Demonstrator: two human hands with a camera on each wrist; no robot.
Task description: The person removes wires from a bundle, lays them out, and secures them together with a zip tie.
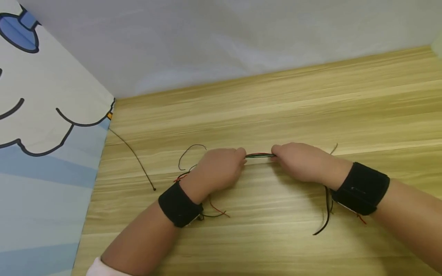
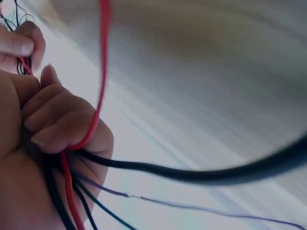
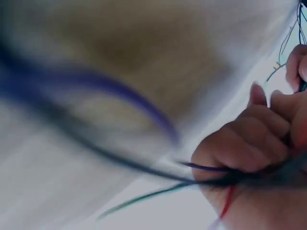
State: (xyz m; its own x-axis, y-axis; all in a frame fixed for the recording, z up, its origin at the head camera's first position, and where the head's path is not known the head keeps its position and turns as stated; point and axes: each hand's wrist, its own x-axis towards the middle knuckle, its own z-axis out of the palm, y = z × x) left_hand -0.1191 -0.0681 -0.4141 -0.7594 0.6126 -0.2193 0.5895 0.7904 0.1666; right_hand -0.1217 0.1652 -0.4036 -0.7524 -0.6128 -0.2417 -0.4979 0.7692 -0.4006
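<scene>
Both hands grip one bundle of thin wires (image 1: 259,155), stretched level between them over the table. My left hand (image 1: 221,168) curls its fingers round the left part; red, black, green and purple ends come out below its little finger in the left wrist view, among them a red wire (image 2: 104,62) and a thick black wire (image 2: 192,175). My right hand (image 1: 300,161) grips the right part. From it trail a black wire (image 1: 326,211), and, in the right wrist view, a purple wire (image 3: 124,93) and a green wire (image 3: 144,196). The wires inside both fists are hidden.
A single dark cable tie (image 1: 136,157) lies on the wood-grain table (image 1: 276,245) at the left. Behind the table rises a pale grey surface (image 1: 224,42); a cartoon-printed panel (image 1: 45,115) borders the left. Each wrist wears a black band (image 1: 362,188).
</scene>
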